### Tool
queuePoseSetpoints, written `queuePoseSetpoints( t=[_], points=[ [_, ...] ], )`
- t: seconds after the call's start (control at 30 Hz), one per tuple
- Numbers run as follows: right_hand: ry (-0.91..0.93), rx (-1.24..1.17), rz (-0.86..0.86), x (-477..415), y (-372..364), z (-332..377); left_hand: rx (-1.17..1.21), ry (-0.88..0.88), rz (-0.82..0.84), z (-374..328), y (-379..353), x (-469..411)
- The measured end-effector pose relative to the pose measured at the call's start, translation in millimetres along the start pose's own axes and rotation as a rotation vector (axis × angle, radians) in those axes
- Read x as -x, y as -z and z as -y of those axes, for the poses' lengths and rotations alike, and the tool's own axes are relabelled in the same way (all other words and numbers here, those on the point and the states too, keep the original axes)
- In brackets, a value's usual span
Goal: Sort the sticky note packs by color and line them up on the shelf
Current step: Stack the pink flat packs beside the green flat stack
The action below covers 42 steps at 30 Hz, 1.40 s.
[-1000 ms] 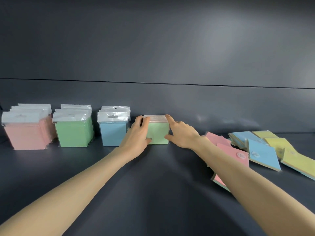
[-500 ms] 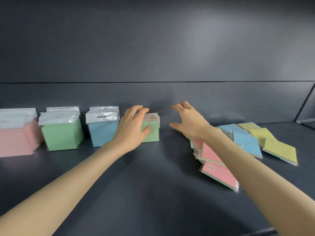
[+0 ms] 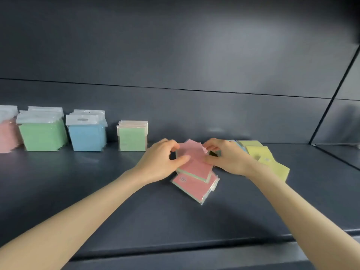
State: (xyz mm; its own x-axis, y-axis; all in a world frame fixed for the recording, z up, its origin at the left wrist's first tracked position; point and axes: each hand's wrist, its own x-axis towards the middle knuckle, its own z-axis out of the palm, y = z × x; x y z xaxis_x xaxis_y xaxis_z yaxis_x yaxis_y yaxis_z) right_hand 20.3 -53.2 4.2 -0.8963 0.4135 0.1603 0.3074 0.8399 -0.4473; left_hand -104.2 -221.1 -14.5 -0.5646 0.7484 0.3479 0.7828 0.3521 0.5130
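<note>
Shelf (image 3: 97,201): left hand (image 3: 161,161) grips the top pink pack (image 3: 192,152) at its 9 o'clock edge and right hand (image 3: 228,159) pinches its 3 o'clock edge; the hands are apart, both clamped on it. Lower pink pack (image 3: 194,187) lies flat at its 6 o'clock. Yellow packs (image 3: 259,152) lie at 3 o'clock, behind the right hand. Upright at 9 to 10 o'clock: pink row (image 3: 7,136), green row (image 3: 42,136), blue row (image 3: 86,137), short green-fronted row (image 3: 132,139)

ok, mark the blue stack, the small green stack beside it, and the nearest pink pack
blue stack (image 3: 86,138): head view, front pack's blue face.
small green stack (image 3: 132,139): head view, front green face.
nearest pink pack (image 3: 191,187): head view, pink top face.
</note>
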Motion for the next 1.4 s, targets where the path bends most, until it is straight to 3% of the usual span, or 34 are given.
queuePoseSetpoints(
  t=[0.13, 0.3, 0.43, 0.53, 0.67, 0.8, 0.9, 1.0, 1.23, 1.4],
  points=[
    [0.051, -0.093, 0.061, 8.4, -3.3, -20.0, -0.028, 0.172, 0.023, -24.2, -18.2, 8.6],
    [0.114, -0.331, 0.022, 10.1, -2.3, -26.7, 0.190, 0.292, -0.025, -38.8, -23.5, 13.0],
    [0.096, -0.686, -0.070, 11.9, 0.0, -29.2, 0.492, 0.260, -0.172, -45.4, -23.8, 15.7],
    [0.070, -0.909, -0.002, 15.2, 4.0, -29.3, 0.653, 0.202, -0.224, -51.5, -25.4, 14.2],
    [0.027, -0.981, -0.086, 14.4, 6.0, -33.1, 0.468, 0.234, -0.194, -48.0, -32.8, 12.5],
    [0.029, -1.006, -0.155, 13.5, 9.4, -39.0, 0.148, 0.365, 0.055, -33.5, -23.3, 24.2],
    [0.031, -1.024, -0.152, 14.7, 9.2, -39.5, 0.144, 0.402, 0.205, -26.6, -17.1, 29.1],
    [0.021, -1.059, -0.163, 16.8, 7.6, -39.3, 0.320, 0.349, 0.151, -26.3, -11.4, 29.8],
    [-0.033, -1.241, -0.190, 18.8, 8.4, -40.7, 0.791, 0.426, -0.225, -34.1, -12.6, 28.2],
    [-0.023, -1.311, -0.085, 19.7, 4.1, -35.8, 1.063, 0.428, -0.155, -45.5, -24.8, 29.0]
  ],
)
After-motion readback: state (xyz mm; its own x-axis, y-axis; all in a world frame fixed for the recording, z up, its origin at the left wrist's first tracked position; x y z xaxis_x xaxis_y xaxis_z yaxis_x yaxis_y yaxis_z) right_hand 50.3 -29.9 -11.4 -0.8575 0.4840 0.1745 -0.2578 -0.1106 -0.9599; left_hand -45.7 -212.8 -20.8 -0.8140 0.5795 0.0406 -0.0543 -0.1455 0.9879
